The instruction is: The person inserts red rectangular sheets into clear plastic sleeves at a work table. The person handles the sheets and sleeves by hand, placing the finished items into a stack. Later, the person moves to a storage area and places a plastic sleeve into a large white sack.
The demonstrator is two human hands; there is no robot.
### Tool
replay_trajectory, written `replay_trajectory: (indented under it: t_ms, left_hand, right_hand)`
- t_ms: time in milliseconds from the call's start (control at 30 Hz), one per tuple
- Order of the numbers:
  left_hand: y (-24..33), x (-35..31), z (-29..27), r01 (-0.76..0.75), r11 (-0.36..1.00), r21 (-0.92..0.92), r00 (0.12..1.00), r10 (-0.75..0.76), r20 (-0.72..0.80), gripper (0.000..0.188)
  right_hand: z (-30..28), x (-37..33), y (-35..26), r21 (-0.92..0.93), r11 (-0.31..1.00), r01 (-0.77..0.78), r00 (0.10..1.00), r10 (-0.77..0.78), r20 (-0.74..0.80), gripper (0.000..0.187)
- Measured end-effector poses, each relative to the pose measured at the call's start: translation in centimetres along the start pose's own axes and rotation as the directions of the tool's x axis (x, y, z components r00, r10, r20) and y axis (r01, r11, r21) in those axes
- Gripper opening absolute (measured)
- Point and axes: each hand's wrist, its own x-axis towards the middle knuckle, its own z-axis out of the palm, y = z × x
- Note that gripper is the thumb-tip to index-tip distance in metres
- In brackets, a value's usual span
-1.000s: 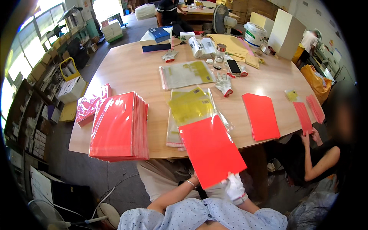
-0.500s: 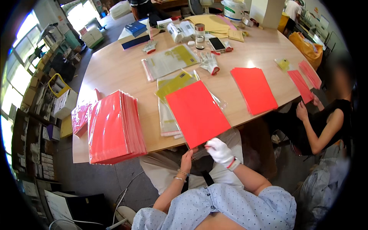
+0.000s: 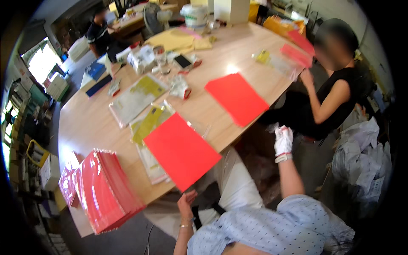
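A red sheet (image 3: 182, 151), seemingly in a clear sleeve, lies over clear plastic bags (image 3: 151, 163) at the table's near edge. My bare left hand (image 3: 186, 205) is just below its near corner, fingers loosely extended, holding nothing I can see. Out to the right, past the table edge, my white-gloved right hand (image 3: 283, 141) is raised with fingers closed together. Something pale and thin shows at its fingertips, too blurred to name. A stack of red sheets (image 3: 236, 98) lies farther right. At the left stands a thick pile of red sheets in clear sleeves (image 3: 106, 191).
A co-worker (image 3: 335, 85) sits at the right with red pieces (image 3: 296, 55). Gloves (image 3: 179, 87), a phone (image 3: 183, 62), more bags (image 3: 138, 100), blue boxes (image 3: 94, 70) and a white bucket (image 3: 194, 16) sit farther back. Grey plastic sacks (image 3: 361, 148) lie at the right.
My right hand has moved from the red sheet's near corner out to the right. My left hand has come slightly off that corner. The view has turned rightward.
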Motion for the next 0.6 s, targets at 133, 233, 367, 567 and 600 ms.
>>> replay_trajectory:
  t_ms: [133, 233, 367, 567, 600]
  left_hand:
    - [-1.2, -0.2, -2.3, -0.299, 0.742, 0.599, 0.887, 0.447, -0.111, 0.022]
    - [2.3, -1.3, -0.2, -0.365, 0.167, 0.916, 0.611, 0.785, 0.1, 0.031]
    - [3.9, -0.3, -0.6, -0.541, -0.113, 0.834, 0.564, 0.686, 0.459, 0.027]
    - [5.6, 1.3, -1.0, -0.502, 0.322, 0.803, 0.793, 0.541, 0.279, 0.014]
    - [4.9, 1.5, -0.5, -0.346, 0.596, 0.725, 0.896, 0.438, 0.068, 0.014]
  right_hand:
    - [-6.8, -4.2, 2.4, -0.69, 0.245, 0.681, 0.396, 0.669, 0.629, 0.02]
    - [-0.1, -8.5, 2.8, -0.621, 0.374, 0.689, 0.428, 0.481, 0.765, 0.028]
    - [8.2, -10.4, 2.7, -0.103, 0.68, 0.726, 0.085, 0.06, 0.995, 0.02]
    - [10.3, -10.3, 3.2, -0.479, 0.624, 0.617, 0.176, 0.484, 0.857, 0.016]
    - [10.6, -10.6, 3.3, -0.563, 0.512, 0.649, 0.242, 0.562, 0.791, 0.02]
